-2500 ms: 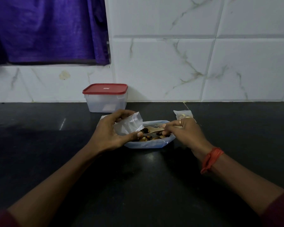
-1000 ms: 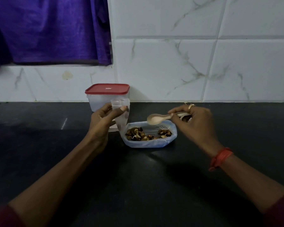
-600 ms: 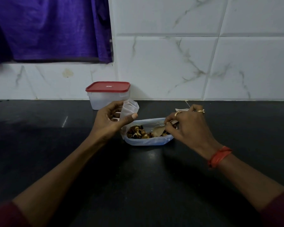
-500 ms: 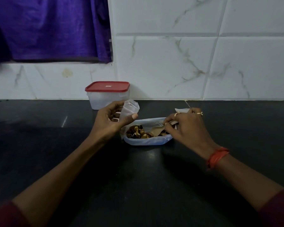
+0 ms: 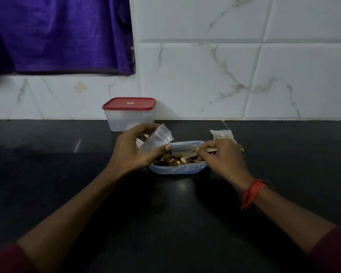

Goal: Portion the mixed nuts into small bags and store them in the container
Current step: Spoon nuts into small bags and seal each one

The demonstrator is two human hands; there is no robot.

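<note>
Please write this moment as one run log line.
left hand holds bag | right hand holds spoon in nuts | container closed, at wall

The right hand (image 5: 222, 156) covers most of the spoon (image 5: 209, 149) and the filled bag's (image 5: 221, 133) lower half; the left hand (image 5: 134, 150) hides the small bag's (image 5: 158, 137) near edge; the container's (image 5: 129, 120) contents are unreadable; the purple curtain (image 5: 57, 34) runs off upper left.

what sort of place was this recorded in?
Most likely a home kitchen: a dark polished countertop, white marble-look wall tiles behind it, and a red-lidded food container by the wall. The left hand holds a small bag, the right hand a spoon in mixed nuts.
</note>
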